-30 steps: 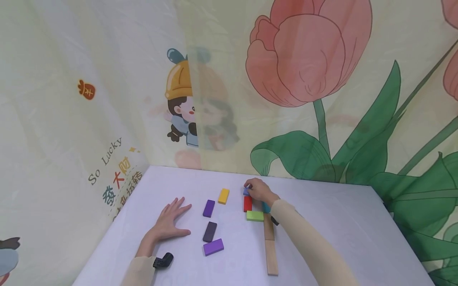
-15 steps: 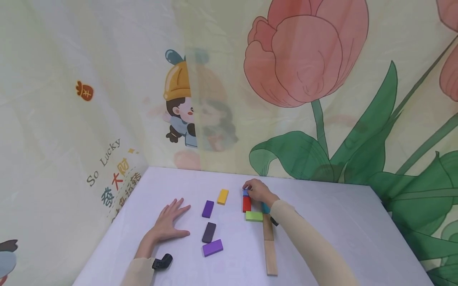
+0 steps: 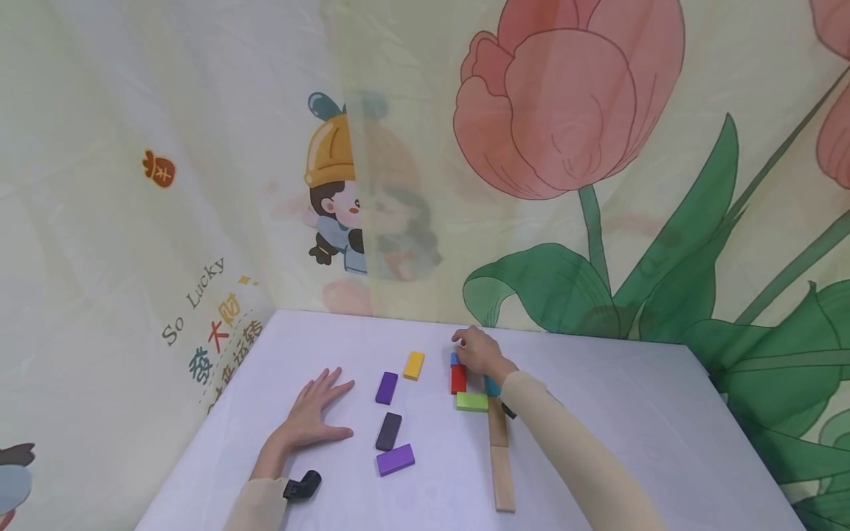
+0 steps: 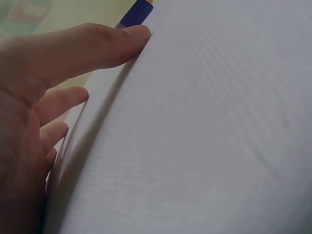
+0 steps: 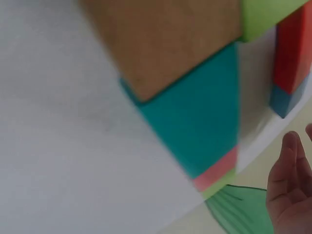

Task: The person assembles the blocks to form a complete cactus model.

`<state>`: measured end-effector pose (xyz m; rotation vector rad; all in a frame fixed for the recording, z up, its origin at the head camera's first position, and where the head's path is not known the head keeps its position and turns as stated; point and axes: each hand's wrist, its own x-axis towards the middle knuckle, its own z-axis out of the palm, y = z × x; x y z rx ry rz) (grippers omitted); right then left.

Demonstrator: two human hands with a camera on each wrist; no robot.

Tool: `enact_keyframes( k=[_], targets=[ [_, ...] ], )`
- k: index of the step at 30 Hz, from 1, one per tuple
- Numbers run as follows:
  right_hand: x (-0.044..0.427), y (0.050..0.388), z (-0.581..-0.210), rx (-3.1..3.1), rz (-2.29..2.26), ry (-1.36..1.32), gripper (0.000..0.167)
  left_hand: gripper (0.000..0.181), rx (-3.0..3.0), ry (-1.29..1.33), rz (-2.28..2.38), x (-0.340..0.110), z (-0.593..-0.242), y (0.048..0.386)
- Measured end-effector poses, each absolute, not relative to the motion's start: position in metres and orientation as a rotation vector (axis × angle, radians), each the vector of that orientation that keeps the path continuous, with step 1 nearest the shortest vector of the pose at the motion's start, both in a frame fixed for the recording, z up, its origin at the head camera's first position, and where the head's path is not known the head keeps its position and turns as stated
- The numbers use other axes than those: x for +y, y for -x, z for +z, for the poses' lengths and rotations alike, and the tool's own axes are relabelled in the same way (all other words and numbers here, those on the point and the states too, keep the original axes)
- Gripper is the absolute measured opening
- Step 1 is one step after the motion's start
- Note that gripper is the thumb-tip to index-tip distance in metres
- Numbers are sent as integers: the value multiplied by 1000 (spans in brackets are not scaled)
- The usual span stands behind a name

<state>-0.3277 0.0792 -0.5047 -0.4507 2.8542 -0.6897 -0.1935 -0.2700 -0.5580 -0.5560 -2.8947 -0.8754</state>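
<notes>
R. hand [image 3: 478, 350], fingers loose and apart from the work in the R-wrist view, hovers nr. a small blue rectangular block [image 3: 454, 359], ctr. of head frame, part-hidden; its own long axis can't be told. It abuts the upper end of a red rectangular block [image 3: 459, 380], long axis running up-down; a lime-green rectangular block [image 3: 472, 402] lies crosswise below. L. hand [image 3: 315, 413], lower L, is spread wide on the white table [image 3: 438, 505].
</notes>
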Motion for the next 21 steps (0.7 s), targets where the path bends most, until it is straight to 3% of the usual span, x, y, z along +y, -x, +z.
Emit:
enact_keyframes(
  k=[11,21],
  targets=[
    [20,314,-498,2791,-465,768,57,91,-2924,546,-876,-270,-564,198],
    [2,311,-506,2765,-366,789,49,91,-2922,553,-873,-270,-564,197]
  ],
)
